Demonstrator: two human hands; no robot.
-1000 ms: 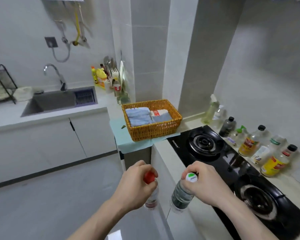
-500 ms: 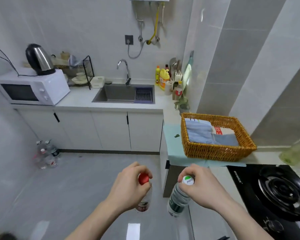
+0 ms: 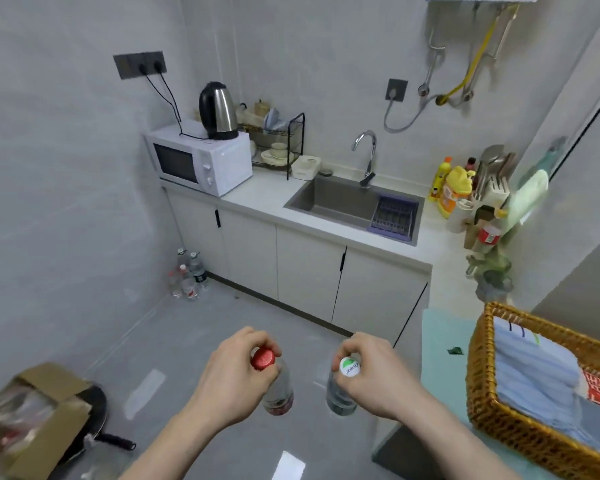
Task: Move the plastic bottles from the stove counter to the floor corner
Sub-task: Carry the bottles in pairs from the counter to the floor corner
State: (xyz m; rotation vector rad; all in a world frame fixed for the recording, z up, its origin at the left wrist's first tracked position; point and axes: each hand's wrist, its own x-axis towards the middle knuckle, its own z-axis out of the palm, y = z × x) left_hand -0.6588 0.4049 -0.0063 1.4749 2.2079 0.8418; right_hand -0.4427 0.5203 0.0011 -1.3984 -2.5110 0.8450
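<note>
My left hand [image 3: 234, 379] grips a clear plastic bottle with a red cap [image 3: 277, 393] by its neck. My right hand [image 3: 378, 379] holds a second clear bottle with a white and green cap [image 3: 342, 393] the same way. Both bottles hang upright over the grey floor, side by side. Several plastic bottles [image 3: 187, 275] stand in the floor corner at the far left, where the wall meets the white cabinets. The stove counter is out of view.
A wicker basket [image 3: 492, 407] with folded cloths sits on a pale mat at the right. An open cardboard box [image 3: 39, 410] and a black pan [image 3: 92, 424] lie on the floor at the lower left. Sink [image 3: 347, 199], microwave [image 3: 198, 161] and kettle [image 3: 217, 110] line the far counter.
My view has swung left, away from the stove, towards the sink wall and the floor corner. Both hands keep their grip on the bottles, carried over the floor.
</note>
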